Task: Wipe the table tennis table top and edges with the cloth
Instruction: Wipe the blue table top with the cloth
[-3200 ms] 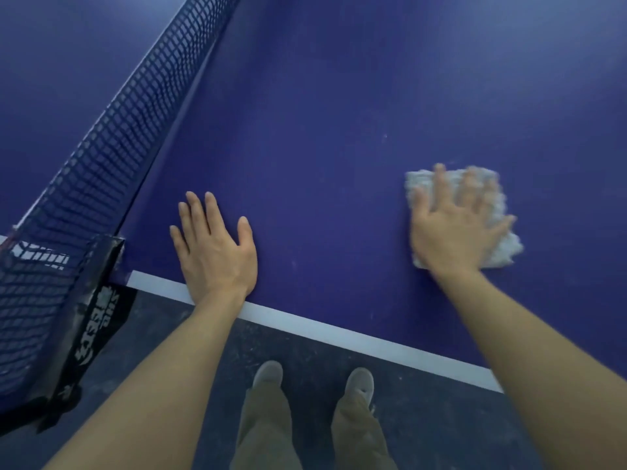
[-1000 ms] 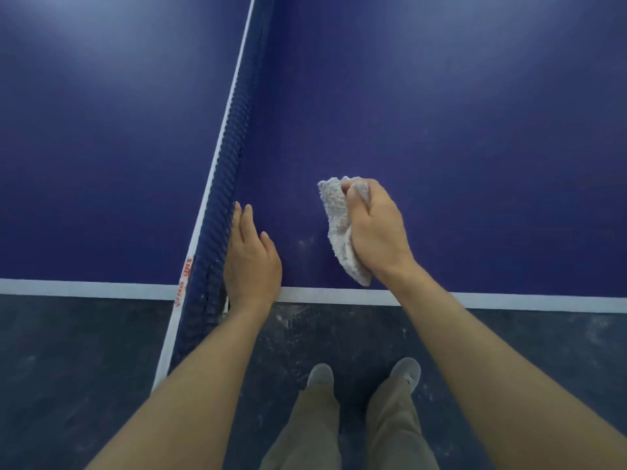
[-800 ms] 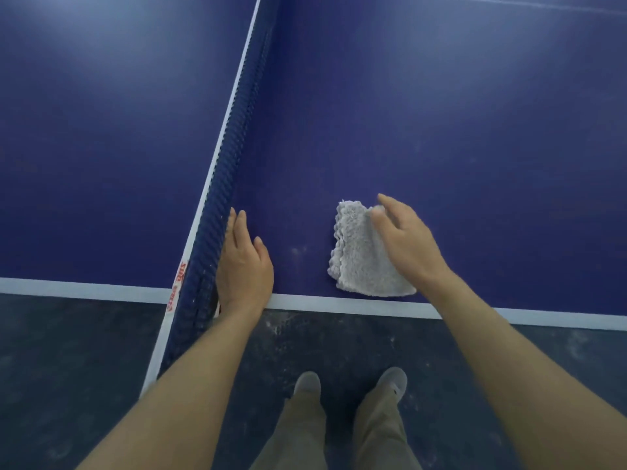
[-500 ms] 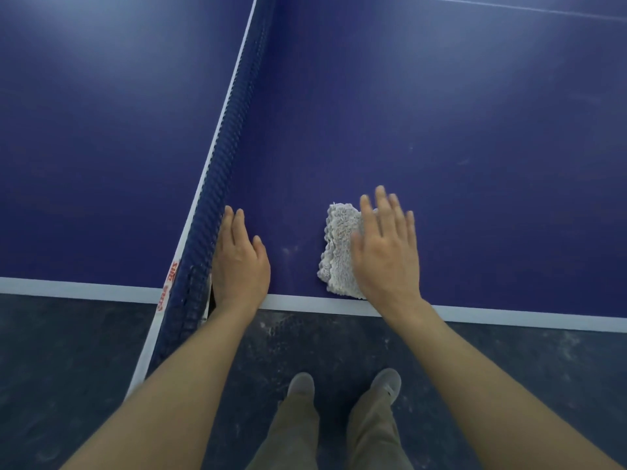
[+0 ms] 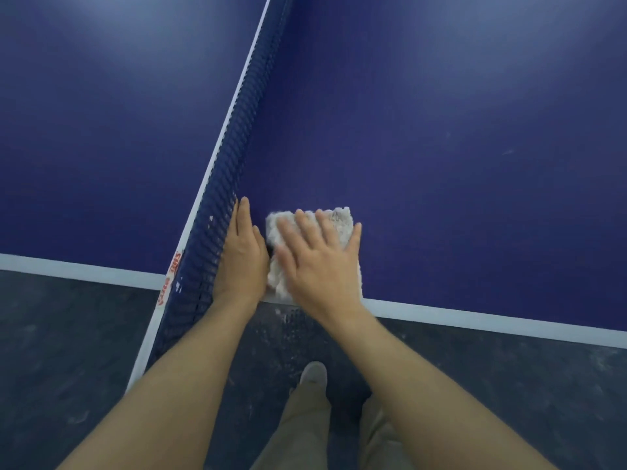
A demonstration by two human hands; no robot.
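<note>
Cloth (image 5: 339, 220) lies under flat right hand (image 5: 319, 266); left hand (image 5: 241, 259) flat beside net (image 5: 234, 164); red lettering unreadable.

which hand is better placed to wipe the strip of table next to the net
Right. The right hand lies flat with spread fingers on the cloth, near the white edge line. The left hand holds no cloth and rests flat on the table against the net.
</note>
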